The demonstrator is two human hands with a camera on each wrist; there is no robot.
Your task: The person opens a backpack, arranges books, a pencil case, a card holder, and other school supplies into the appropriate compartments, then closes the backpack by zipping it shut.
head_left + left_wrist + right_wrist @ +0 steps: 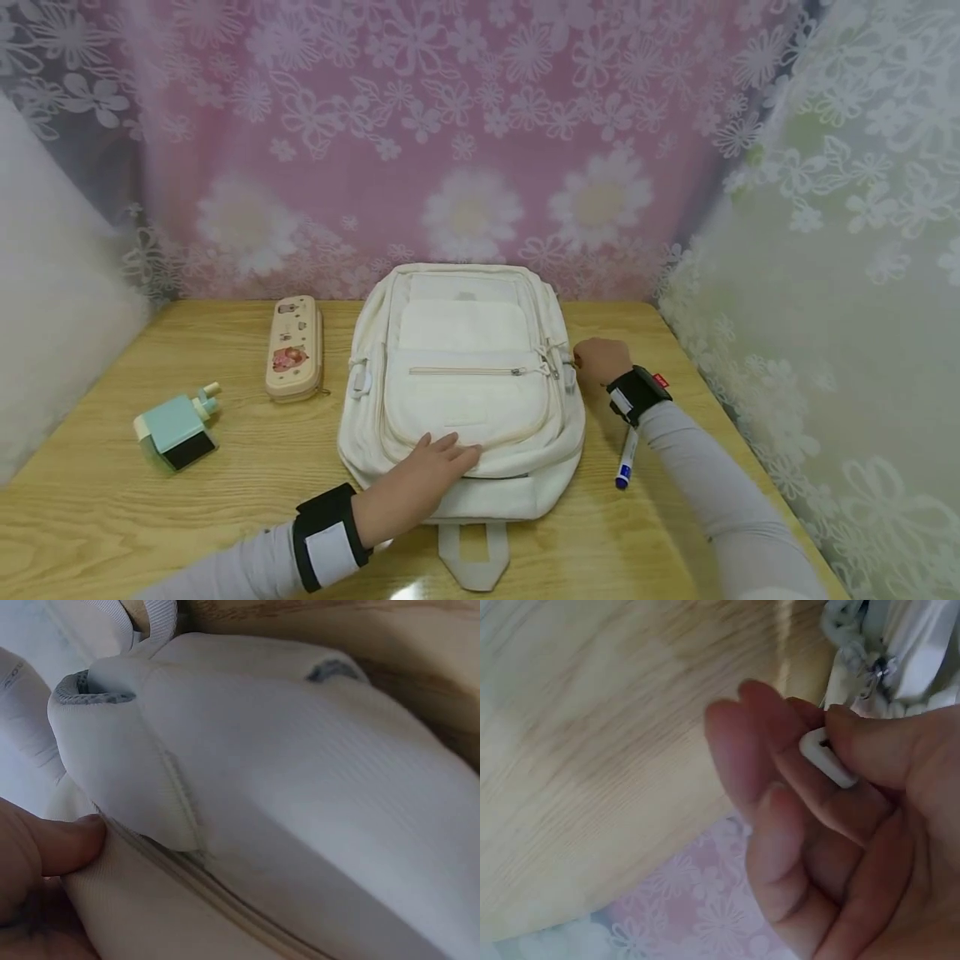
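Backpack (465,408): lies flat in the middle of the bench (247,475), front panel facing up; probably set this way to put the closures within reach of both hands.
Front zipper (465,371): runs crosswise over the panel, slider at the right end.
Carry loop (474,577): extends flat onto the bench from the near end of the backpack.
White tab (827,759): held just beside the right edge of the backpack; possibly a zipper pull, but too blurred in the right wrist view to confirm, attachment not visible.
Right hand (602,360): thumb and finger closed to a pinch on the white tab, remaining fingers loosely bent and unloaded; a pinch probably chosen to suit so small a part.
Left hand (420,483): rests on the near part of the front panel, fingers nearly straight and slightly spread, gripping nothing; thumb touching fabric beside a seam; apparently placed to steady the backpack.
Marker (627,462): lies right of the backpack, blue end toward the near side, other end hidden beneath the right wrist.
Pencil case (294,350): lies left of the backpack, printed face up, apart from both hands.
Mint-green device (176,429): stands farther left, black face toward the near side; presumably kept aside for working room.
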